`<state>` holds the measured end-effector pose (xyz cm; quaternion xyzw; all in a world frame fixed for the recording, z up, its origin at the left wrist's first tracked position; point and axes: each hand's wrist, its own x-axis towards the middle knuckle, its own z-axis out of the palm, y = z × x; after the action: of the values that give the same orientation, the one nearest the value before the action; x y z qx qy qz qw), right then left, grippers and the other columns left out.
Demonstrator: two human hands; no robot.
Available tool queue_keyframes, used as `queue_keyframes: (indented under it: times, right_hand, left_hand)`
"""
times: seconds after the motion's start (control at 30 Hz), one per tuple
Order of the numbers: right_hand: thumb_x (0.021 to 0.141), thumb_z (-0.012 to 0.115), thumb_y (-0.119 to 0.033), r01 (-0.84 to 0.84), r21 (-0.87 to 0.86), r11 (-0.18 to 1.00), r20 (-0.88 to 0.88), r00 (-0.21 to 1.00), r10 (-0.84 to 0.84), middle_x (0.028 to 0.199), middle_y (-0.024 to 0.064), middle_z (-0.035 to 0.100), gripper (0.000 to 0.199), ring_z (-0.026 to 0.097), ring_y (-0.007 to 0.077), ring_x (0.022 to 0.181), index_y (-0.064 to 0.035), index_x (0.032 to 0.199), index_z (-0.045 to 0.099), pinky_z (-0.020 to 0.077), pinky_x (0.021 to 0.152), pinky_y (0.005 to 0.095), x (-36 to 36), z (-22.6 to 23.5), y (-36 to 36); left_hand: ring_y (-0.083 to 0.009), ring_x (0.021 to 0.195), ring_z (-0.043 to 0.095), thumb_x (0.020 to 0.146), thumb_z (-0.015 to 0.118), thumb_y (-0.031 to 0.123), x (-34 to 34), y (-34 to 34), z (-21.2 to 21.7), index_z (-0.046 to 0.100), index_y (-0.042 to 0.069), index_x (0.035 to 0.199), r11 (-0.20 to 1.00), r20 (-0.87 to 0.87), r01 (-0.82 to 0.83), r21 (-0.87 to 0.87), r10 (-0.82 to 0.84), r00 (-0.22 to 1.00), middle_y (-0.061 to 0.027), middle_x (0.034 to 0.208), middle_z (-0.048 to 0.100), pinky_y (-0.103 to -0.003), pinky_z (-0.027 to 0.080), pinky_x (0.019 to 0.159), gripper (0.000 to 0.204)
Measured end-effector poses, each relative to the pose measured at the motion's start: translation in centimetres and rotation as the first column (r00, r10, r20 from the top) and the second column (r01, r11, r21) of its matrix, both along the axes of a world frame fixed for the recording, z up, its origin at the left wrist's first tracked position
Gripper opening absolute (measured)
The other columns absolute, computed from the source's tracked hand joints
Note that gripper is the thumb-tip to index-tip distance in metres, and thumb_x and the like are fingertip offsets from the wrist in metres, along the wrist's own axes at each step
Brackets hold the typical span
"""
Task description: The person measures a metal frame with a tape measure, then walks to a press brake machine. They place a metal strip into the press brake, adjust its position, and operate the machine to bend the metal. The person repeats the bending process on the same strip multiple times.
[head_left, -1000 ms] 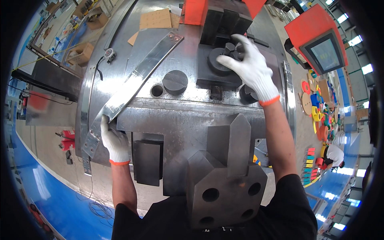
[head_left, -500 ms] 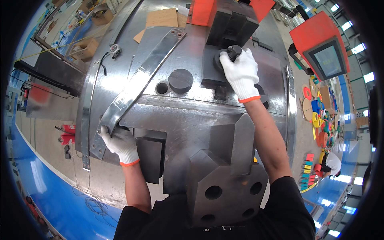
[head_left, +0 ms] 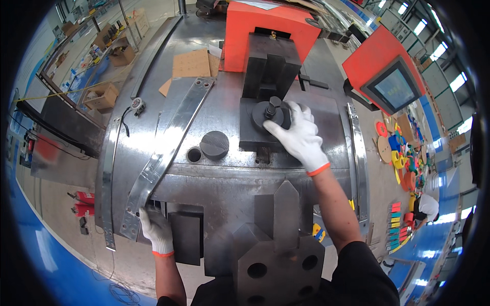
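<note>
My left hand [head_left: 156, 232], in a white glove with an orange cuff, grips the right edge of a long flat metal bar [head_left: 171, 143] near its lower end. Its thumb lies along that edge; the other fingers are mostly hidden. The bar lies slanted across the steel worktop, with holes at both ends. My right hand [head_left: 301, 136], gloved likewise, is open with fingers spread at the right side of a round black die [head_left: 261, 122]. A dark bolt [head_left: 273, 106] stands upright in the die. The thumb reaches over the die's front edge.
A dark block [head_left: 270, 66] on a red machine head [head_left: 278, 25] stands behind the die. Left of it are a loose black cylinder [head_left: 214, 145] and a round hole. A large drilled steel block [head_left: 280, 260] rises nearby. A screen [head_left: 393, 84] hangs at right; a tape measure [head_left: 138, 105] lies left.
My right hand has let go of the bolt's top and spread its fingers beside the die. My left thumb has slid toward the bar's right edge. The whole view has shifted.
</note>
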<state>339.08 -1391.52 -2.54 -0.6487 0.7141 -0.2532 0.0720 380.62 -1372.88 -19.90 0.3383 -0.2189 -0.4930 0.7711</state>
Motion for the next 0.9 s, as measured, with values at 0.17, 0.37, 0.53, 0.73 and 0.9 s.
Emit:
queue_keyframes:
  times: [0.17,0.37,0.53,0.73,0.9]
  right_hand:
    - [0.07,0.086,-0.068,-0.081,0.364,0.928,-0.058,0.992,0.109,0.145,0.0228,0.057,0.118,0.055,0.0401,0.135,-0.0053,0.158,0.038,0.0497,0.111,0.0499,-5.5,0.2,2.3]
    - [0.071,0.088,-0.065,0.109,0.463,0.88,-0.275,0.961,0.025,0.129,0.0186,0.067,0.095,0.066,0.0368,0.124,-0.002,0.134,0.058,0.06,0.097,0.0511,-1.9,1.4,2.0]
    - [0.069,0.089,-0.066,0.051,0.367,0.929,-0.261,0.964,0.05,0.119,0.0187,0.072,0.087,0.072,0.0391,0.112,-0.0009,0.121,0.066,0.0623,0.09,0.0514,-0.8,1.7,1.9]
    - [0.069,0.091,-0.061,0.02,0.385,0.923,-0.186,0.981,0.057,0.116,0.0224,0.074,0.08,0.075,0.0397,0.105,0.0014,0.115,0.071,0.0616,0.091,0.0484,-2.4,1.6,1.5]
    - [0.068,0.092,-0.058,0.009,0.408,0.913,-0.112,0.993,0.04,0.121,0.0212,0.074,0.083,0.071,0.0387,0.116,-0.001,0.123,0.067,0.0581,0.098,0.0489,-2.5,1.9,0.4]
  left_hand:
    - [-0.0205,0.113,0.061,0.099,0.074,0.027,-8.9,3.6,8.5,0.059,0.0,0.138,0.847,0.554,-0.312,0.43,0.025,0.832,-0.009,0.122,0.065,-0.038,0.048,0.103,0.05]
    - [-0.0326,0.107,0.065,0.084,0.088,0.034,-15.5,-7.4,19.9,0.056,0.0,0.139,0.999,0.918,0.046,-0.018,0.034,-0.396,-0.0196,0.118,0.067,-0.046,0.052,0.097,0.073]
    - [-0.0401,0.108,0.071,0.065,0.098,0.044,-21.1,-18.8,21.0,0.055,-0.008,0.13,0.936,0.751,0.047,0.348,-0.248,-0.611,-0.0282,0.112,0.07,-0.046,0.058,0.095,0.094]
    - [-0.0439,0.115,0.07,0.064,0.099,0.037,-23.9,-21.6,19.5,0.058,-0.003,0.119,0.864,0.793,0.102,0.493,-0.398,-0.461,-0.0261,0.116,0.073,-0.049,0.058,0.098,0.079]
    - [-0.0408,0.117,0.07,0.066,0.098,0.038,-24.4,-21.7,20.1,0.059,-0.002,0.121,0.844,0.773,0.024,0.535,-0.478,-0.417,-0.0248,0.119,0.073,-0.05,0.057,0.097,0.078]
